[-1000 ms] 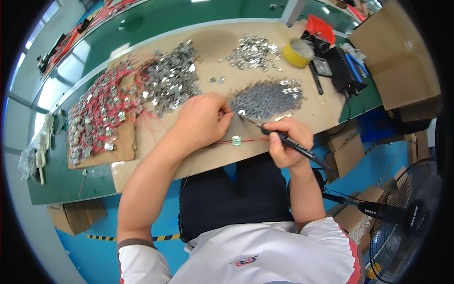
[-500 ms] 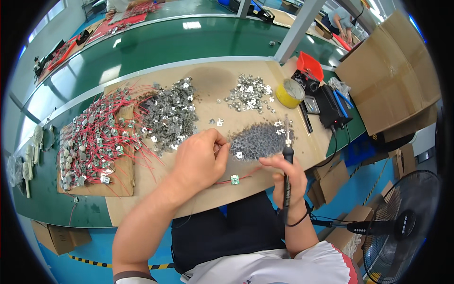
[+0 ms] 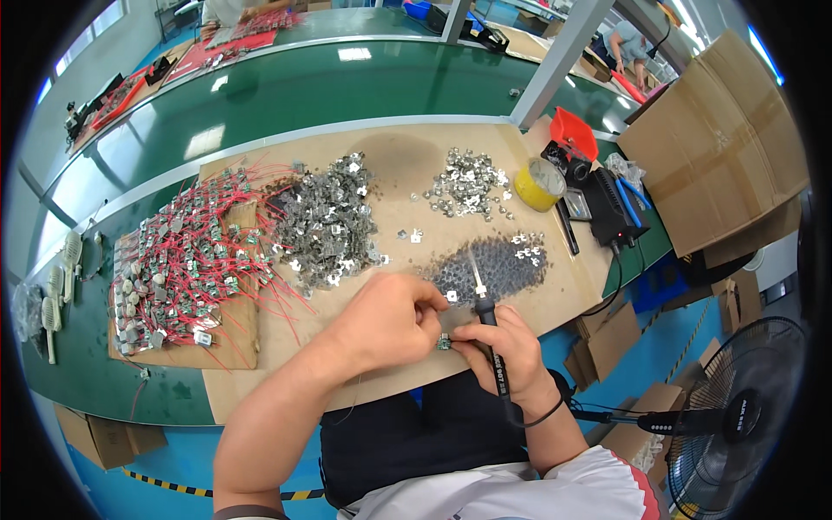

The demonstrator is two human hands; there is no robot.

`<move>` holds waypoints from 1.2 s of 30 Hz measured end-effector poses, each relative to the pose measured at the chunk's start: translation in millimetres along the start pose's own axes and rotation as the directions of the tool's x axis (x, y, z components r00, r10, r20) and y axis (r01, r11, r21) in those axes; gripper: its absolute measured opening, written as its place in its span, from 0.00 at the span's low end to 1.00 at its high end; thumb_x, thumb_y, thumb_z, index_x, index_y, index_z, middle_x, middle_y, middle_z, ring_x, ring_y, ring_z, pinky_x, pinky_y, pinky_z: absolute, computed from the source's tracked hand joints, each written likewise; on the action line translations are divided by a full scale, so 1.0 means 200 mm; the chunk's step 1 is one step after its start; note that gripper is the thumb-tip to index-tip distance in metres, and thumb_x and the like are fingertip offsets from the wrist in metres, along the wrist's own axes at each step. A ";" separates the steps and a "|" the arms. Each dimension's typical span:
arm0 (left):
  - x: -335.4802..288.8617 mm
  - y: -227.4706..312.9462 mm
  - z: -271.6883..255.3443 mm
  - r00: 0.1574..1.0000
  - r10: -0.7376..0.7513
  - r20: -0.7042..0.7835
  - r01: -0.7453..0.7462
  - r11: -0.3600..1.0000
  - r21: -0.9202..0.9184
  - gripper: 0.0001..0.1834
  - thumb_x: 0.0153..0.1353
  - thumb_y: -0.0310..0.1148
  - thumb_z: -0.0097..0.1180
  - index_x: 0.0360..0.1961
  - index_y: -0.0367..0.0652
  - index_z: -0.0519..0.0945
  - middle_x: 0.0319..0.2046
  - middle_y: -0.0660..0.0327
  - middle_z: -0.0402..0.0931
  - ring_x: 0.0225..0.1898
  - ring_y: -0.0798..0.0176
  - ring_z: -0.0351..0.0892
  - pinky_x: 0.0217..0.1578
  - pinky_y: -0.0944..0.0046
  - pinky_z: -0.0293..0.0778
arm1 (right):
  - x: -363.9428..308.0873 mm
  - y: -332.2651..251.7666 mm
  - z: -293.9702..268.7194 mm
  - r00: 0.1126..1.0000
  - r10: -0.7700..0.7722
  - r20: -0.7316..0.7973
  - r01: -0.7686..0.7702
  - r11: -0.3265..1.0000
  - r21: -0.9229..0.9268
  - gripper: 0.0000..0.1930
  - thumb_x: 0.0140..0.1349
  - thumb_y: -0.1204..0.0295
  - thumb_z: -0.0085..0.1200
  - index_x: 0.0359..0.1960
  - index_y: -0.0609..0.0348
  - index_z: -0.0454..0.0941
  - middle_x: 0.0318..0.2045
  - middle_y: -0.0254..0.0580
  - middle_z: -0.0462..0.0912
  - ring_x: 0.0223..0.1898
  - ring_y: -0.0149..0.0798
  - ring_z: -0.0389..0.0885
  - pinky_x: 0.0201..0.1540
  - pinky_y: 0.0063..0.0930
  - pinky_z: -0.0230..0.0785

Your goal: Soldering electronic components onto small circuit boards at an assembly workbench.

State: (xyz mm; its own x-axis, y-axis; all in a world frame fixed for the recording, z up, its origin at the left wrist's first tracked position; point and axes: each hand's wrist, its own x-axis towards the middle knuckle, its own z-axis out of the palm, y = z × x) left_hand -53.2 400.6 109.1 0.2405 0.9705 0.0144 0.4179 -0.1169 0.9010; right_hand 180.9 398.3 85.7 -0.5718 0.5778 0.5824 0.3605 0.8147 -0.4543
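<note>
My right hand (image 3: 513, 354) is closed round a black-handled soldering iron (image 3: 494, 340), its metal tip pointing up and away over the grey patch of small parts. A small green circuit board (image 3: 444, 341) is at that hand's thumb and fingertips, close to my left hand. My left hand (image 3: 390, 319) is closed in a pinch just left of the board. A thin grey strand of solder wire (image 3: 356, 394) hangs below it; the fingers hide where it is gripped. Small dark metal parts (image 3: 498, 276) lie beyond both hands, with a few silvery clips on top.
Circuit boards with red wires (image 3: 195, 260) cover a board at the left. Piles of metal clips (image 3: 334, 221) and shinier clips (image 3: 468, 182) lie farther back. A yellow tin (image 3: 539, 184), soldering station (image 3: 611, 208), large carton (image 3: 711, 139) and fan (image 3: 737, 416) are at the right.
My right hand has come left and nearer, tilting the iron leftward. The circuit board, lying on the cardboard before, is now at its fingertips. My left hand stays pinched.
</note>
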 end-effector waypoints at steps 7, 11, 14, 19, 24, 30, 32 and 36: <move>0.02 -0.01 0.00 0.984 0.105 0.143 -0.108 0.994 0.016 0.17 0.57 0.31 0.72 0.45 0.32 0.89 0.37 0.50 0.89 0.37 0.59 0.89 0.40 0.62 0.83 | 0.03 -0.01 0.03 0.992 0.006 -0.129 0.004 0.997 0.079 0.20 0.57 0.87 0.70 0.49 0.61 0.79 0.37 0.45 0.89 0.39 0.46 0.88 0.44 0.35 0.82; 0.03 -0.01 -0.02 0.976 0.127 0.176 -0.124 0.992 -0.029 0.17 0.57 0.35 0.73 0.45 0.36 0.90 0.36 0.47 0.89 0.37 0.54 0.90 0.41 0.57 0.84 | 0.04 0.01 0.06 0.991 -0.027 -0.130 0.043 0.991 0.123 0.19 0.59 0.87 0.69 0.49 0.62 0.78 0.38 0.47 0.90 0.38 0.43 0.89 0.44 0.32 0.82; 0.04 -0.02 -0.03 0.973 0.113 0.200 -0.104 0.993 -0.053 0.14 0.58 0.32 0.71 0.45 0.40 0.91 0.35 0.48 0.88 0.36 0.51 0.90 0.41 0.55 0.83 | 0.04 0.04 0.06 0.990 -0.043 -0.131 0.056 0.994 0.093 0.19 0.59 0.87 0.69 0.49 0.62 0.78 0.38 0.48 0.90 0.37 0.42 0.88 0.42 0.32 0.82; 0.02 -0.04 -0.02 0.975 0.133 0.179 -0.144 0.988 0.050 0.11 0.59 0.30 0.67 0.42 0.40 0.91 0.34 0.47 0.87 0.38 0.45 0.88 0.42 0.51 0.82 | 0.04 0.06 0.03 0.987 -0.016 -0.159 0.017 1.000 0.007 0.21 0.57 0.87 0.72 0.50 0.62 0.79 0.36 0.47 0.89 0.32 0.37 0.87 0.33 0.25 0.78; 0.00 0.01 -0.02 0.987 0.062 0.146 -0.071 0.996 0.053 0.08 0.60 0.30 0.66 0.37 0.37 0.89 0.35 0.46 0.86 0.40 0.43 0.87 0.44 0.50 0.81 | 0.01 0.06 0.04 0.987 0.033 -0.159 -0.028 0.999 0.032 0.22 0.56 0.87 0.72 0.52 0.62 0.79 0.37 0.47 0.89 0.31 0.33 0.86 0.31 0.23 0.77; 0.03 -0.05 0.00 0.998 0.050 0.026 -0.050 0.999 0.007 0.07 0.62 0.30 0.69 0.35 0.36 0.88 0.29 0.53 0.86 0.29 0.63 0.84 0.33 0.61 0.79 | 0.03 0.07 0.05 0.977 0.036 -0.209 -0.043 0.999 -0.025 0.20 0.58 0.86 0.72 0.52 0.61 0.81 0.35 0.44 0.89 0.29 0.32 0.87 0.32 0.23 0.79; 0.04 -0.03 0.00 0.999 0.012 -0.036 -0.011 1.000 0.015 0.07 0.62 0.29 0.68 0.36 0.35 0.88 0.27 0.55 0.86 0.28 0.68 0.82 0.32 0.62 0.78 | 0.03 0.06 0.04 0.974 0.078 -0.210 -0.084 0.996 -0.017 0.21 0.58 0.85 0.72 0.52 0.61 0.81 0.33 0.41 0.90 0.29 0.31 0.87 0.32 0.22 0.78; 0.06 0.02 -0.02 0.994 -0.098 -0.055 0.100 0.994 0.037 0.09 0.60 0.29 0.66 0.35 0.33 0.89 0.30 0.48 0.88 0.32 0.55 0.89 0.38 0.57 0.82 | 0.03 0.01 0.05 0.971 0.091 -0.219 -0.086 0.996 0.033 0.21 0.57 0.84 0.73 0.52 0.60 0.81 0.33 0.40 0.90 0.30 0.31 0.87 0.33 0.22 0.78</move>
State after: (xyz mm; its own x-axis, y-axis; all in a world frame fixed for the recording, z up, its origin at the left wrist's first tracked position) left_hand -53.1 413.7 114.1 0.1503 0.9874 -0.0502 0.4716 -0.0269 0.8814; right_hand 170.0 403.3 81.8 -0.3609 0.6463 0.6724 0.3833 0.7600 -0.5248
